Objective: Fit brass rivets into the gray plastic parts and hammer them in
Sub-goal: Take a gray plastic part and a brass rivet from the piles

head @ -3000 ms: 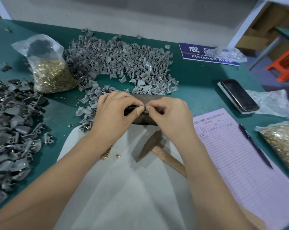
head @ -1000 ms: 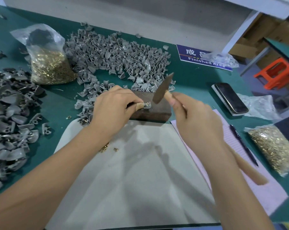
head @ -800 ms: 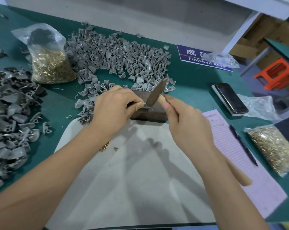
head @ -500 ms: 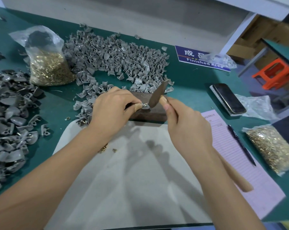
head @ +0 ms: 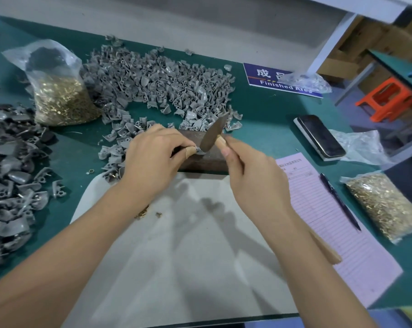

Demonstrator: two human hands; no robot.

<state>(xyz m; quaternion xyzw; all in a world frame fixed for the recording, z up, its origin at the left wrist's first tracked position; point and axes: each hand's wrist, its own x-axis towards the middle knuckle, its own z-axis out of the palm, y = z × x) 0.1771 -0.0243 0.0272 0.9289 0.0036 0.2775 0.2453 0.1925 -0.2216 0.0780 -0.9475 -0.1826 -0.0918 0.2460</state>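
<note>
My left hand (head: 152,159) pinches a small gray plastic part (head: 199,151) down on a dark metal block (head: 207,159). My right hand (head: 252,181) grips the wooden handle of a hammer (head: 213,133), whose dark head touches the part. The rivet in the part is hidden under the hammer head. A heap of gray plastic parts (head: 157,81) lies behind the block. A few loose brass rivets (head: 143,213) lie on the white sheet (head: 188,256) under my left wrist.
A bag of brass rivets (head: 58,91) stands at the back left, another bag of rivets (head: 385,204) at the right. Darker gray parts (head: 10,174) pile at the left. A pink form (head: 330,221) with a pen (head: 340,202) and a phone (head: 318,136) lie to the right.
Three seconds ago both hands fitted a rivet while the hammer lay on the sheet. My right hand has since picked up the hammer and tapped its head up and down on the part.
</note>
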